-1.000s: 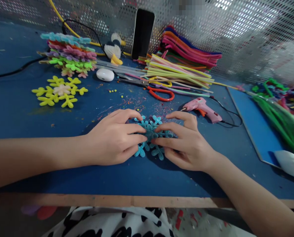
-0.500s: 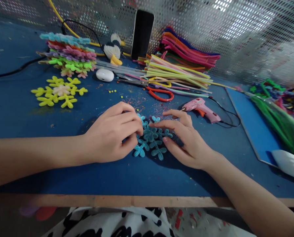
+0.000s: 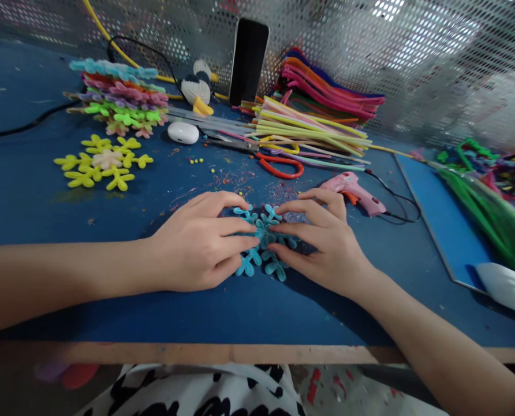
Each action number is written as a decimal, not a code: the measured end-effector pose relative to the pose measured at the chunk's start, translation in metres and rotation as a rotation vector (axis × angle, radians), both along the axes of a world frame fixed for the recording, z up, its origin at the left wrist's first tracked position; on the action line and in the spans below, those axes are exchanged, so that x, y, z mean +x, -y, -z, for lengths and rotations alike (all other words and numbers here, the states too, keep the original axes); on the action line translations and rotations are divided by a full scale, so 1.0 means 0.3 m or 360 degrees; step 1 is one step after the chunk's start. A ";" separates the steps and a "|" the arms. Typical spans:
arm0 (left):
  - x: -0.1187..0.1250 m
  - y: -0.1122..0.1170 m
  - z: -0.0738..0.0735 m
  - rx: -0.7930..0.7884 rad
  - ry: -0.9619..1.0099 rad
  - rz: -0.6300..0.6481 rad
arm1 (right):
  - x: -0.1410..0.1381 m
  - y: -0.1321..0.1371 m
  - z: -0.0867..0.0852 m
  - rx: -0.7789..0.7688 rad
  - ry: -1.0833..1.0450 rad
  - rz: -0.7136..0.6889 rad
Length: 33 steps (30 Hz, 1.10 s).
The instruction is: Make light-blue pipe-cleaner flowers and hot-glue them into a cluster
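A light-blue pipe-cleaner snowflake lies flat on the blue table in front of me. My left hand rests over its left side, fingers stretched out and fingertips on the petals near the centre. From the right, my right hand reaches over it with fingers spread, the tips touching the middle and right arms. Parts of the snowflake are hidden beneath both hands. Behind my right hand lies a pink glue gun.
A yellow snowflake lies at the left, before a stack of coloured snowflakes. Red-handled scissors, pipe-cleaner bundles, a white case and an upright phone stand farther back. A blue board lies right.
My left fingers have uncurled and spread over the snowflake. My right hand has shifted slightly left, bringing its fingertips down onto the centre. The snowflake stays in about the same place.
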State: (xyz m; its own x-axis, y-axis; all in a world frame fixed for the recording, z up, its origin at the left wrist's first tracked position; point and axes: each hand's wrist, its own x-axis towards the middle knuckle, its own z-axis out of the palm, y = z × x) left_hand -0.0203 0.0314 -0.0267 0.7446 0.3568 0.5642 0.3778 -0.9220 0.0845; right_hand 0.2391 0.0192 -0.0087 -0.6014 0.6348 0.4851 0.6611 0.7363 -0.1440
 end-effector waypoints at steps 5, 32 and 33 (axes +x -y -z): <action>0.002 -0.001 -0.002 0.0018 -0.0040 -0.0013 | -0.008 0.002 0.004 -0.0099 -0.0056 0.0038; -0.002 0.007 -0.011 -0.0007 0.0186 -0.0070 | -0.005 0.005 -0.013 -0.0106 -0.0057 0.0131; -0.001 0.007 -0.010 -0.0006 0.0155 -0.0053 | -0.004 0.003 -0.008 -0.0111 -0.0047 0.0122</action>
State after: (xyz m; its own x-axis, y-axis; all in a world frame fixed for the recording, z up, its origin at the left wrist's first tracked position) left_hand -0.0207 0.0295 -0.0235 0.6742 0.3826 0.6318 0.3978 -0.9088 0.1259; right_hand 0.2379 0.0183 -0.0062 -0.5359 0.7113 0.4548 0.7098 0.6713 -0.2135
